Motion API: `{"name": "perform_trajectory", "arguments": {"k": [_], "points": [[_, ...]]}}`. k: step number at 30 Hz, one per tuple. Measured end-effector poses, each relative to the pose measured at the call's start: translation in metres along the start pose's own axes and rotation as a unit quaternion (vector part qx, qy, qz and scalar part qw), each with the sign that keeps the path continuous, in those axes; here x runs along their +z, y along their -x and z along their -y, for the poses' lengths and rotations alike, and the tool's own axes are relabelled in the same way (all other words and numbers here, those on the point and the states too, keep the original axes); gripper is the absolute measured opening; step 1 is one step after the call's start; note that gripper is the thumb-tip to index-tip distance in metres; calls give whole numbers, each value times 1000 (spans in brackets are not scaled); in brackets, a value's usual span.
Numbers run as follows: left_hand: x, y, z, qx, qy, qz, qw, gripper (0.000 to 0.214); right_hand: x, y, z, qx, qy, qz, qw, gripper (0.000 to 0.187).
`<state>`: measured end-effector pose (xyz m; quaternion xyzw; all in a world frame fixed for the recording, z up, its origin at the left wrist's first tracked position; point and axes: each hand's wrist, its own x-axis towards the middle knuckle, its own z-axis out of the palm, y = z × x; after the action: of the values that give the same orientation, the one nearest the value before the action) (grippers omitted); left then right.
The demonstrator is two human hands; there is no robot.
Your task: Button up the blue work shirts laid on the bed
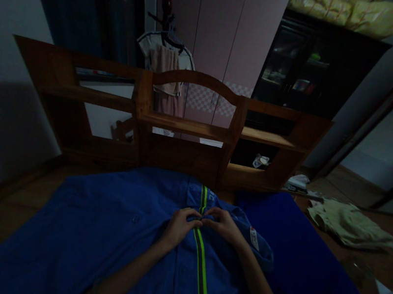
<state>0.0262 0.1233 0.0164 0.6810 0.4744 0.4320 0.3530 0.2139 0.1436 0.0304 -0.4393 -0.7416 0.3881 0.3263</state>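
Observation:
A blue work jacket (95,220) lies spread out in front of me, with a neon yellow-green reflective stripe (203,272) running down it and a small white patch on its sleeve at the right. My left hand (180,224) pinches the fabric at the stripe, thumb and fingers together. Facing it, almost touching, my right hand (222,224) pinches the same spot from the other side. The bit of cloth between the fingertips is mostly hidden, and whether a fastener is there I cannot tell.
A wooden headboard with shelves (188,126) stands behind the jacket. To the right lie a dark blue mat (312,264) and a pale green folded cloth (350,223). Farther back are a clothes stand with hung garments (168,63), a pink wardrobe (218,31) and a dark cabinet (306,65).

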Motion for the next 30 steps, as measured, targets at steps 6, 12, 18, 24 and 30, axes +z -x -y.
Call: {"name": "perform_trajectory", "arguments": {"k": [6,12,18,24,30], "points": [[0,0,3,-16,13,15,1000,26,1,1,-1,-7,-26,8,1000,31],[-1,0,3,21,0,45,999,22,1,1,1,-7,32,9,999,27],[-3,0,0,31,0,58,998,18,0,3,5,-18,36,5,999,24],[-1,-1,2,27,-1,56,998,19,1,3,8,-18,45,-10,999,22],[-2,-1,3,39,-8,54,998,21,1,1,8,-23,16,-30,999,19]]}}
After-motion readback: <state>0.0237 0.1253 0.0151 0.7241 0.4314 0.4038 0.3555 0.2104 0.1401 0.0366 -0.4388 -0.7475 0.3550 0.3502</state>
